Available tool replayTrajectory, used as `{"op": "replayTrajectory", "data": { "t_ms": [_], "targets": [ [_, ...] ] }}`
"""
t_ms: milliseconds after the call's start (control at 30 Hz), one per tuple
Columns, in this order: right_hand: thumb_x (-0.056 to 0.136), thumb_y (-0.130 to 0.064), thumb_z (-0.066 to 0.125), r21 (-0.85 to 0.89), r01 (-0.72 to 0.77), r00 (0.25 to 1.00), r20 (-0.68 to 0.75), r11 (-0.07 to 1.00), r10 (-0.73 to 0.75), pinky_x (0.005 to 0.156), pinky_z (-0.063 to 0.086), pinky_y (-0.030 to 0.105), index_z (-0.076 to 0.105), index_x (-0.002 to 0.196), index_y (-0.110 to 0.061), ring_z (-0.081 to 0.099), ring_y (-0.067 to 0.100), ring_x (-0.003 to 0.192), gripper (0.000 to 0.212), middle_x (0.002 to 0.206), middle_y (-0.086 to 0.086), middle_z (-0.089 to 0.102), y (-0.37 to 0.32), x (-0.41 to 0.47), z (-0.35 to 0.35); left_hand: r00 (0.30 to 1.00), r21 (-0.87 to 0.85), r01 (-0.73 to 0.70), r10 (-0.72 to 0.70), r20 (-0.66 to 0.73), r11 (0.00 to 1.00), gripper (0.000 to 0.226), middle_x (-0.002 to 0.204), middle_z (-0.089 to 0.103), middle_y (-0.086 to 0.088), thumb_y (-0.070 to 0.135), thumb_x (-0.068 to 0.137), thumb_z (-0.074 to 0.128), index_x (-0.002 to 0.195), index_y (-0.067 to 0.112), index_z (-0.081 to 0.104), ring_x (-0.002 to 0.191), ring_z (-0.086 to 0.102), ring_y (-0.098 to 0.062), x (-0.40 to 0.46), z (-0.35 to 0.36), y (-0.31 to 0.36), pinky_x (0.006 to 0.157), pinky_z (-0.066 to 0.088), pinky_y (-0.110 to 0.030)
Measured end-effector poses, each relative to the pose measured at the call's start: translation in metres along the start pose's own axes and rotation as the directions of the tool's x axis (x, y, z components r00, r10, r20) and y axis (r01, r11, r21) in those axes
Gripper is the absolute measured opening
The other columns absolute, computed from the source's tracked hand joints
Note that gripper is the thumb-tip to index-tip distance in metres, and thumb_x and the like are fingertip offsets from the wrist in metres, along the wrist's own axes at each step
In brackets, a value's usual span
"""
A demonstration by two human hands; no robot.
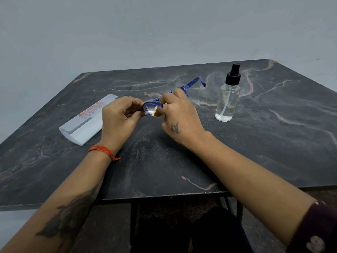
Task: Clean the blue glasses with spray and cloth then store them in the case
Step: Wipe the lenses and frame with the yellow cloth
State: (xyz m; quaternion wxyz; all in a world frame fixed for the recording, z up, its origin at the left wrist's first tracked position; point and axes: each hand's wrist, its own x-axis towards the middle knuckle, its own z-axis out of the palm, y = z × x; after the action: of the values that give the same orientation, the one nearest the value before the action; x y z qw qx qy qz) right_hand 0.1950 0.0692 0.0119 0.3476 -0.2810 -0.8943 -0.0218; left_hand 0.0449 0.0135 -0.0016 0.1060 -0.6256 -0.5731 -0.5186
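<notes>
The blue glasses point(155, 105) sat mid-frame above the dark surface point(164, 161), held between both hands. The left hand point(118, 117) had its fingers point(135, 105) curled, pinching the frame's left end. The right hand point(180, 117) pinched a yellowish cloth point(155, 114) against the lens. The spray bottle point(228, 95) stood upper right, and the white case point(87, 121) lay at left.

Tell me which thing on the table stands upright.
The spray bottle, clear with a black pump, right of the hands. The white case lies flat.
</notes>
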Motion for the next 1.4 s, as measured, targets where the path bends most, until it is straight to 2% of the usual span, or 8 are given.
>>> {"op": "replayTrajectory", "data": {
  "t_ms": [267, 533, 700, 833, 900, 1100, 1233, 1400],
  "targets": [
    [0.074, 0.01, 0.061, 0.087, -0.041, 0.999, 0.009, 0.995, 0.04, 0.06, 0.044, 0.035, 0.074, 0.094, -0.009, 0.046, 0.03, 0.087, 0.03, 0.092, 0.01, 0.062, -0.0016, 0.0002, 0.0019, 0.999, -0.062, 0.037, -0.037, -0.008, 0.997, 0.018, 0.082, 0.064, 0.0, 0.0, 0.071, 0.076, 0.086, 0.006, 0.069, 0.075, 0.063, 0.0, 0.0, -0.0006, -0.0028, 0.073, 0.053, -0.016],
    [0.09, -0.007, 0.048, -0.033, 0.008, 1.0, 0.028, 0.999, -0.007, 0.061, 0.034, 0.031, 0.068, 0.107, -0.013, 0.043, 0.028, 0.093, 0.027, 0.103, 0.012, 0.057, -0.0018, 0.0012, 0.0044, 1.0, -0.083, 0.02, -0.02, 0.002, 0.996, 0.018, 0.084, 0.065, -0.001, 0.003, 0.071, 0.076, 0.088, 0.006, 0.069, 0.078, 0.063, 0.006, -0.0007, 0.0019, -0.0032, 0.074, 0.053, -0.013],
    [0.088, -0.005, 0.042, -0.182, -0.001, 1.0, 0.025, 0.983, 0.005, 0.065, 0.029, 0.029, 0.065, 0.107, -0.012, 0.045, 0.027, 0.091, 0.031, 0.105, 0.01, 0.057, -0.004, 0.0017, 0.0048, 1.0, -0.101, 0.025, -0.027, -0.014, 0.995, 0.019, 0.083, 0.065, 0.0, 0.005, 0.071, 0.077, 0.087, 0.009, 0.069, 0.078, 0.065, -0.006, -0.0005, 0.0028, -0.005, 0.074, 0.054, -0.016],
    [0.08, -0.001, 0.048, -0.185, -0.037, 0.999, -0.011, 0.982, 0.036, 0.059, 0.031, 0.03, 0.071, 0.091, -0.005, 0.05, 0.03, 0.081, 0.026, 0.091, 0.014, 0.06, -0.0072, 0.0004, 0.0025, 1.0, -0.079, 0.006, -0.008, -0.028, 0.997, 0.019, 0.085, 0.065, 0.001, 0.005, 0.072, 0.076, 0.088, 0.01, 0.068, 0.077, 0.064, -0.004, -0.0011, 0.0031, -0.0062, 0.073, 0.054, -0.017],
    [0.082, -0.003, 0.046, -0.169, -0.045, 0.999, 0.0, 0.985, 0.045, 0.06, 0.028, 0.029, 0.07, 0.097, -0.007, 0.047, 0.028, 0.084, 0.028, 0.096, 0.013, 0.058, -0.0076, 0.0, 0.0027, 0.999, -0.093, 0.012, -0.015, -0.03, 0.996, 0.02, 0.084, 0.065, 0.002, 0.005, 0.072, 0.076, 0.088, 0.011, 0.068, 0.077, 0.066, -0.009, -0.0012, 0.0029, -0.0067, 0.073, 0.055, -0.019],
    [0.083, -0.001, 0.046, -0.105, 0.009, 0.999, 0.046, 0.994, -0.004, 0.061, 0.03, 0.028, 0.063, 0.113, -0.013, 0.041, 0.026, 0.095, 0.036, 0.108, 0.01, 0.053, -0.0076, 0.0012, 0.0049, 1.0, -0.121, 0.008, -0.012, -0.027, 0.993, 0.02, 0.081, 0.064, 0.024, 0.009, 0.072, 0.076, 0.087, 0.017, 0.066, 0.078, 0.064, 0.001, -0.0014, 0.0026, -0.0069, 0.073, 0.053, -0.015],
    [0.081, -0.001, 0.052, -0.115, 0.028, 0.999, 0.026, 0.993, -0.025, 0.058, 0.028, 0.027, 0.069, 0.104, -0.014, 0.044, 0.026, 0.091, 0.032, 0.102, 0.009, 0.056, -0.005, 0.0008, 0.0022, 0.999, -0.07, -0.029, 0.028, -0.021, 0.997, 0.018, 0.085, 0.065, 0.001, 0.006, 0.072, 0.076, 0.088, 0.006, 0.069, 0.077, 0.065, -0.009, -0.001, 0.0021, -0.0081, 0.074, 0.055, -0.018],
    [0.065, 0.005, 0.065, -0.117, 0.031, 0.999, -0.035, 0.993, -0.035, 0.051, 0.027, 0.026, 0.074, 0.078, -0.007, 0.051, 0.029, 0.073, 0.02, 0.079, 0.01, 0.061, -0.0045, -0.0007, -0.0012, 1.0, -0.062, -0.003, 0.001, -0.031, 0.998, 0.018, 0.083, 0.065, 0.002, 0.001, 0.07, 0.077, 0.086, 0.005, 0.069, 0.076, 0.063, 0.004, -0.0004, 0.0025, -0.0096, 0.072, 0.053, -0.014]
  ]
}}
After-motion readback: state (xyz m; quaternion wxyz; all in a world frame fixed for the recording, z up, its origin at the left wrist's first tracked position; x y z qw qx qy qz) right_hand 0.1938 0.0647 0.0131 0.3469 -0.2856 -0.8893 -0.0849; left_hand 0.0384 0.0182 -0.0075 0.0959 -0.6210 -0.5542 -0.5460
